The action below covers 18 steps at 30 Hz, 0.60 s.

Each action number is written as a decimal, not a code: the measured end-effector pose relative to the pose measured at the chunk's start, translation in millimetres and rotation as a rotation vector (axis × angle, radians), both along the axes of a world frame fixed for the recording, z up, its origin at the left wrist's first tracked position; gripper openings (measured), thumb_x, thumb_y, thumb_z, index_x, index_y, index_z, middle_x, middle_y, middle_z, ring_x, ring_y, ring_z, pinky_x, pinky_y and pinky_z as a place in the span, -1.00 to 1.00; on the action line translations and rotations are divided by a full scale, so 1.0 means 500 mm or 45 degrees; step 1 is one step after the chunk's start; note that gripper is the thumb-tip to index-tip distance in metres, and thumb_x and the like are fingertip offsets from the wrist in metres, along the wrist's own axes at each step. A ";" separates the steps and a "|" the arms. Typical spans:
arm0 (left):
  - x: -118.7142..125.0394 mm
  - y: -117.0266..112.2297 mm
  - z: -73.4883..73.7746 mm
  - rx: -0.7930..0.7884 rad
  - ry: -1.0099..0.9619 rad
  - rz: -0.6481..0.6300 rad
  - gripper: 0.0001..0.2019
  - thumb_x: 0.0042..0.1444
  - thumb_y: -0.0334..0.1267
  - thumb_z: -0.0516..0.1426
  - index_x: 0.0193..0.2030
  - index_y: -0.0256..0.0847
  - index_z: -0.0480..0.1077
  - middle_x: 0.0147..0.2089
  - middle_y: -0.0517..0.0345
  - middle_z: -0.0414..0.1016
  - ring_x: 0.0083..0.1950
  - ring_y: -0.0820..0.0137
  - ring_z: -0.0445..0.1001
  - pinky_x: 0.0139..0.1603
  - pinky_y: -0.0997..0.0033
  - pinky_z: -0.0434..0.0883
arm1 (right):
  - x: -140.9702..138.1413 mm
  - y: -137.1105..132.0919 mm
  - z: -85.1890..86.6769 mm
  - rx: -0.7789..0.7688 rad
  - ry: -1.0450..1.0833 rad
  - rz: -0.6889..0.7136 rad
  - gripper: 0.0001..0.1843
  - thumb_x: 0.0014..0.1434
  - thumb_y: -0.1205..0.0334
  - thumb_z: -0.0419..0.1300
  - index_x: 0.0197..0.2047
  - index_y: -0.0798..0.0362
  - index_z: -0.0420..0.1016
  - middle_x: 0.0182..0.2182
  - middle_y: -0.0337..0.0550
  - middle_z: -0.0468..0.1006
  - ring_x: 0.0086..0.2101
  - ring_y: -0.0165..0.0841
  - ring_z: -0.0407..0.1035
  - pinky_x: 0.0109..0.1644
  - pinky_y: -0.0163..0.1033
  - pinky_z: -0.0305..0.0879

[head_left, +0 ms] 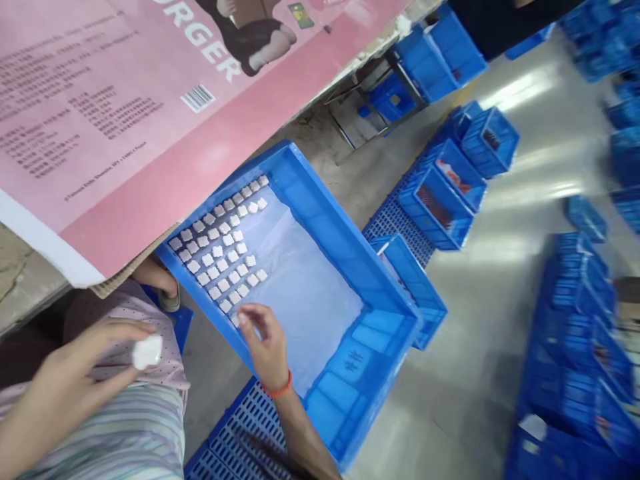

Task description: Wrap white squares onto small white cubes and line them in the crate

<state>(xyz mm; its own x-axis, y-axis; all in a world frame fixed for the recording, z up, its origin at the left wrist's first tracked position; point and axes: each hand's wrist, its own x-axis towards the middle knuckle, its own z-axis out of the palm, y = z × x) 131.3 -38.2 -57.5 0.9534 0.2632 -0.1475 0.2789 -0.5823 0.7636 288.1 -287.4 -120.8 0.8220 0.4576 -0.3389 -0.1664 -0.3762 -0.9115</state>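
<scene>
My left hand (85, 377) is over my lap at the lower left, pinching a small white scalloped piece (148, 352) between thumb and finger. My right hand (267, 343), with an orange band on its wrist, reaches into a blue plastic crate (385, 333). Its thumb and forefinger close on a white piece (235, 320) at the near end of the rows, close to the crate's left wall. Several like white pieces (218, 251) lie in rows along that side, on a pale sheet (305, 287) lining the crate's bottom.
A pink printed sheet (200, 147) covers the table at the upper left, its edge overhanging beside the crate. Blue slotted pallets (250, 427) lie on the floor. More blue crates (440, 207) stand on the right, and stacked ones (575, 347) farther off. Part of a person in dark clothing (500, 20) shows at the top.
</scene>
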 end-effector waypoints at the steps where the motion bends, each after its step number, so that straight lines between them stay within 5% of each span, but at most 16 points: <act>1: 0.013 -0.010 0.000 -0.015 -0.036 -0.042 -0.74 0.30 0.06 0.10 0.03 0.06 0.40 -0.04 0.29 0.56 -0.04 0.43 0.57 0.08 0.56 0.48 | -0.020 0.021 0.032 0.088 0.056 0.057 -0.53 0.27 -0.23 0.17 -0.01 -0.02 0.50 -0.13 -0.07 0.60 -0.17 -0.30 0.53 -0.05 -0.15 0.51; 4: 0.045 -0.041 0.004 -0.085 -0.107 -0.166 -0.80 0.35 0.00 0.06 0.02 0.08 0.37 -0.05 0.29 0.52 0.01 0.50 0.54 0.11 0.69 0.41 | -0.074 0.078 0.098 0.374 0.412 0.195 -0.38 -0.01 -0.24 0.43 0.02 -0.08 0.50 -0.17 -0.17 0.63 -0.26 -0.34 0.56 -0.17 -0.25 0.54; 8: 0.059 -0.057 0.004 -0.207 -0.158 -0.171 -0.81 0.30 -0.11 0.15 0.03 0.12 0.44 -0.06 0.29 0.51 -0.05 0.52 0.56 0.06 0.70 0.43 | -0.099 0.101 0.108 0.536 0.681 0.086 -0.32 -0.24 0.03 0.61 -0.03 -0.11 0.53 -0.18 -0.26 0.61 -0.26 -0.41 0.53 -0.11 -0.32 0.50; 12: 0.058 -0.050 -0.005 -0.578 0.107 0.039 -0.75 0.08 -0.18 0.29 -0.07 0.09 0.57 -0.04 0.25 0.61 -0.01 0.34 0.59 0.04 0.50 0.53 | -0.086 0.069 0.098 0.522 0.311 0.189 -0.33 -0.09 0.07 0.56 0.11 -0.19 0.51 -0.07 -0.19 0.55 -0.22 -0.36 0.54 -0.09 -0.25 0.55; 15: 0.060 -0.047 -0.002 -0.860 0.320 0.094 -0.74 0.02 -0.21 0.30 -0.10 -0.03 0.60 -0.09 0.15 0.66 -0.08 0.26 0.63 -0.08 0.39 0.60 | -0.071 0.050 0.110 0.406 -0.144 0.372 -0.46 0.14 0.08 0.41 0.19 -0.28 0.46 -0.03 -0.14 0.51 -0.15 -0.34 0.53 -0.04 -0.22 0.55; 18: 0.063 -0.048 0.006 -1.131 0.466 0.121 -0.75 0.02 -0.23 0.32 -0.11 -0.08 0.60 -0.12 0.11 0.67 -0.09 0.27 0.64 -0.08 0.40 0.60 | -0.066 0.050 0.128 0.326 -0.326 0.442 -0.46 0.21 0.11 0.34 0.24 -0.36 0.40 -0.02 -0.15 0.51 -0.10 -0.33 0.52 -0.06 -0.25 0.56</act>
<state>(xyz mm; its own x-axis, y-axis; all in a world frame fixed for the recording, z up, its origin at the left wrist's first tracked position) 163.0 -62.4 -54.3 0.7895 -0.0138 -0.6136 0.6031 0.2030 0.7714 255.2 -262.2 -56.8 0.6488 0.7608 0.0128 0.1704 -0.1288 -0.9769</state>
